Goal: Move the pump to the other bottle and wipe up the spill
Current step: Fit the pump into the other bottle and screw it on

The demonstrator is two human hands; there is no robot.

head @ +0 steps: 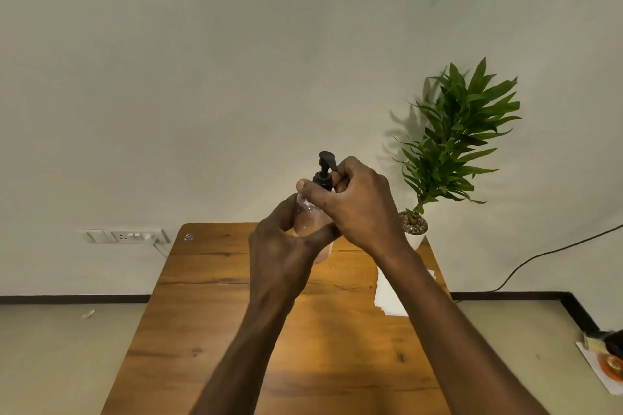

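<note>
Currently left hand point(286, 239) wraps the bottle point(312, 222) held above the counter point(209, 296), right hand point(357, 202) closed on the pump point(324, 175) collar at its neck; risk: slippery grip tilts bottle, spilling more liquid

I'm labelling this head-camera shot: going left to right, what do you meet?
Wall socket panel → left hand → pump bottle → right hand → potted plant → black cable. The white paper under the right forearm is left out.
</note>
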